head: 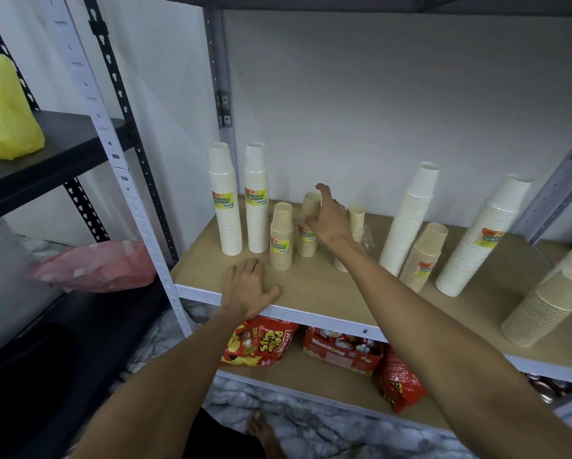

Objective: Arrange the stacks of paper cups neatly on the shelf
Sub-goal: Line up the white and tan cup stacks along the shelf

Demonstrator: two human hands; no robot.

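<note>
Two tall white cup stacks (225, 200) (256, 197) stand upright at the back left of the wooden shelf (314, 286). A short tan stack (281, 236) stands in front of them. My right hand (329, 217) reaches over a second short tan stack (308, 226), fingers spread and touching it. A third small stack (356, 223) shows behind my wrist. My left hand (250, 288) lies flat on the shelf near its front edge. To the right stand a tall white stack (410, 217), a tan stack (423, 256), another tall white stack (480, 240) and a low tan stack (542, 309).
Red snack bags (261, 341) and a red box (342, 351) sit on the lower shelf. A grey upright post (223, 94) stands behind the left stacks. On the black rack to the left are a yellow bag (6, 111) and a pink bag (96, 266).
</note>
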